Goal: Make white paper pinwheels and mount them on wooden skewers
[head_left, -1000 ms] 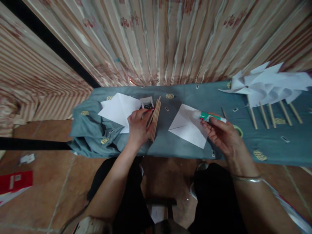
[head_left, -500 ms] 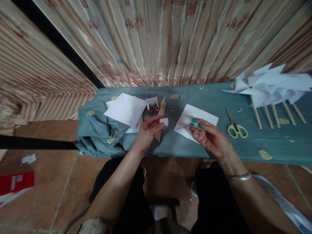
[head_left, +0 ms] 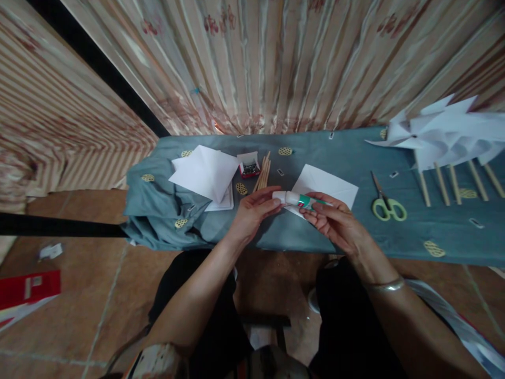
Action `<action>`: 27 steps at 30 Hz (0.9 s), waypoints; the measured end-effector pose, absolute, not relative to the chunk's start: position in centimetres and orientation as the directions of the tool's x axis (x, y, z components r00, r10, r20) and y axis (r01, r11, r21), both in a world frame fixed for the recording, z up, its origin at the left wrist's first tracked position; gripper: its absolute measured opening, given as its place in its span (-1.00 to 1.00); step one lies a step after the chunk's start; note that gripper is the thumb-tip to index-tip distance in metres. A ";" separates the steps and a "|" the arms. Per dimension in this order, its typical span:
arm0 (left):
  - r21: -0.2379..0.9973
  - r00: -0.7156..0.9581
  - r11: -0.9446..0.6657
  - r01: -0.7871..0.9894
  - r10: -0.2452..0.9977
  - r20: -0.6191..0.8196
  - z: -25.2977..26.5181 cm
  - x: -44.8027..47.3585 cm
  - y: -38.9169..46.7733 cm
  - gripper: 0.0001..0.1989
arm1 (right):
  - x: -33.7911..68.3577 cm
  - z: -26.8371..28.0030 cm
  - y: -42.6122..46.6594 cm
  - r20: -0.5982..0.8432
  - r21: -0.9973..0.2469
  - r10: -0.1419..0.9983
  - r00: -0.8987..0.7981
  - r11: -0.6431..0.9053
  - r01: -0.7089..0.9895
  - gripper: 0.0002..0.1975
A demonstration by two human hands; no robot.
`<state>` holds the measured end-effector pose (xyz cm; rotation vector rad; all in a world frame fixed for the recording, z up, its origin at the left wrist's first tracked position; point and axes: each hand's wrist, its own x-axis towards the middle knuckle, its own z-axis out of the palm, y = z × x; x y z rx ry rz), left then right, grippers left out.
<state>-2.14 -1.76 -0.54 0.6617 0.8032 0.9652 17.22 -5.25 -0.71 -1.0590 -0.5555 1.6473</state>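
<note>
My right hand is closed round a green and white glue stick, which points left. Between the thumb and fingers of my left hand is its white cap. The cap meets the white end of the stick; whether it is pushed on I cannot tell. Below and behind the glue stick lies a creased white paper square on the cloth. Just beyond my left fingers is a bundle of thin wooden sticks, its near end hidden by that hand.
Green-handled scissors lie on the blue-green cloth, right of my right hand. Several white paper pinwheels on sticks are at the far right. White paper sheets and a small red box of dark bits sit left.
My hands have come together. The left has carried the cap rightward to the end of the glue stick, and the right has shifted slightly left. The view has moved a little.
</note>
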 end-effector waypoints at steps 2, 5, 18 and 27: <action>0.795 0.335 0.416 -0.442 0.898 -0.284 -0.6 -2.0 -1.8 -0.63 | 17.2 -0.7 -5.3 -0.368 -0.792 0.928 -0.050 -0.341 -0.506 -0.69; 0.822 0.327 0.390 -0.416 0.907 -0.265 -0.7 -2.0 -1.7 -0.62 | 17.2 -0.6 -5.4 -0.364 -0.806 0.930 -0.046 -0.340 -0.485 -0.69; 0.962 0.309 0.214 -0.169 0.938 -0.155 -1.3 -2.6 -1.6 -0.60 | 16.9 -0.1 -5.5 -0.363 -0.871 0.931 -0.046 -0.356 -0.338 -0.67; 0.978 0.390 -0.149 0.143 0.917 0.083 -0.7 -3.6 -2.1 -0.63 | 15.9 -0.4 -5.6 -0.388 -0.865 0.916 -0.105 -0.401 -0.301 -0.64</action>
